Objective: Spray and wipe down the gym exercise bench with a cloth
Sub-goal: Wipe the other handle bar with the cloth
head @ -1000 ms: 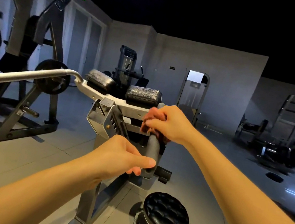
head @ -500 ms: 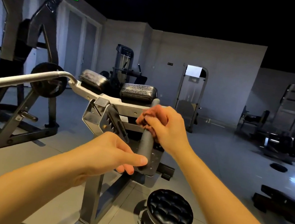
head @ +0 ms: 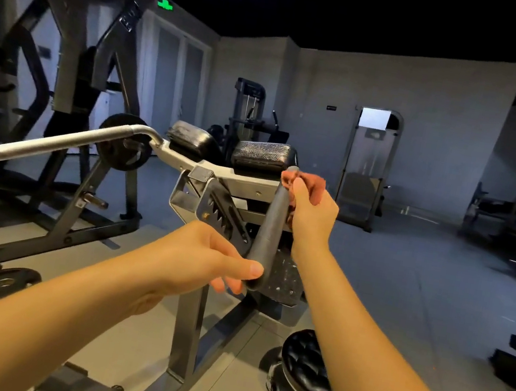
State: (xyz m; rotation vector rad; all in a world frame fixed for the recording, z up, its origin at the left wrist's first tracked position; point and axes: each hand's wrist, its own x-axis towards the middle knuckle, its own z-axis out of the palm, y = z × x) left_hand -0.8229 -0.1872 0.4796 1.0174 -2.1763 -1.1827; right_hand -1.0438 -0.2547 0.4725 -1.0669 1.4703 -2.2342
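The handle is gripped low by the left hand, the cloth clutched at its top by the right hand — wiping is judged underway, the pads seemingly left

The stool stands on the floor, right of the bench frame. The weight plate lies left of it. Two pads sit atop the frame's far end.

Bare left hand, bare right hand, bare forearms (thumbnail short)
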